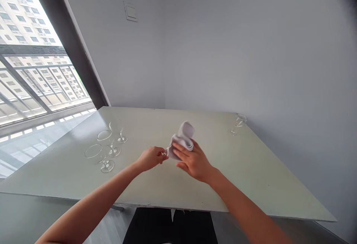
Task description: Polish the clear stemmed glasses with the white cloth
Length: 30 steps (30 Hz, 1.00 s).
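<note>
My left hand [152, 158] is closed, its fingertips pinching a small clear piece of what looks like a stemmed glass [164, 153]. The rest of that glass is hidden by a white cloth [186, 130]. With fingers laid over it, my right hand [192, 162] presses the folded cloth just to the right of my left fingertips. Part of the cloth sticks up in a loose roll above the right hand. Both hands are held over the middle of the table.
On the pale table [251, 177], several clear stemmed glasses stand upright at the left, including a near one [95, 154], a middle one [105, 137] and a far one [121, 134]. Another glass [240, 120] stands by the far right edge. Walls [223, 50] border the back.
</note>
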Available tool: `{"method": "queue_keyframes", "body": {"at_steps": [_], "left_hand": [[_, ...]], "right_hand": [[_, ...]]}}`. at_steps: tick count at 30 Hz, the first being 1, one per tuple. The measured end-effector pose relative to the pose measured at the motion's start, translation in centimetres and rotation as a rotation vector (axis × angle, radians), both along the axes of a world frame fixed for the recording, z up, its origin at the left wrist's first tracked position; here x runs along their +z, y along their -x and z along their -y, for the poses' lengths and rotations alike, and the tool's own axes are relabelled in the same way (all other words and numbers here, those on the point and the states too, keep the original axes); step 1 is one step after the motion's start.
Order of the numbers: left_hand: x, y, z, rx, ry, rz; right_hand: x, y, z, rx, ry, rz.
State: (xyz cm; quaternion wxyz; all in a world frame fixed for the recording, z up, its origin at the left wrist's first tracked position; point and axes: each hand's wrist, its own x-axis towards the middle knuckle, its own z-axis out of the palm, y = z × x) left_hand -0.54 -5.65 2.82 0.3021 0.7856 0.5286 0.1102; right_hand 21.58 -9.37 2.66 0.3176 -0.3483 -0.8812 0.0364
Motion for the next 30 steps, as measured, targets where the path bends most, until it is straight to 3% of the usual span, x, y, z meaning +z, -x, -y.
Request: {"method": "queue_keyframes", "body": {"at_steps": [2,4,7,12,15,18,21,26,30], "left_hand": [[0.1,-1.0,0.8,-0.071,-0.222,-0.152],[-0.1,-1.6,1.4,-0.157,-0.424,-0.249],[-0.5,-1.6,1.9,-0.259,-0.614,-0.278],[-1.3,-1.5,1.9,-0.244,-0.654,-0.135],[-1.8,-2.5,1.4,-0.076,-0.576,0.033],[-2.3,-4.5,0.6,0.114,-0.455,0.168],[-2.5,-7.1,0.0,0.242,-0.325,0.317],[-2.1,-10.4,0.4,0.290,-0.009,0.762],[-1.7,-10.8,0.6,0.294,0.142,1.013]], "right_hand": [[-0.2,1.3,0.2,0.091,0.055,0.001],[-0.1,1.8,0.0,0.089,0.156,-0.072],[0.7,0.8,-1.0,0.067,0.438,-0.256],[0.8,-1.0,-3.3,0.092,1.076,-0.751],[-0.8,-0.1,-4.2,-0.036,1.199,-1.249],[-2.1,1.8,-4.3,-0.180,1.094,-1.567],[-2.4,3.5,-3.7,-0.219,0.822,-1.567],[-2.1,4.4,-2.4,-0.369,0.317,-1.157],[-1.9,3.5,-2.3,-0.277,0.119,-0.797]]}}
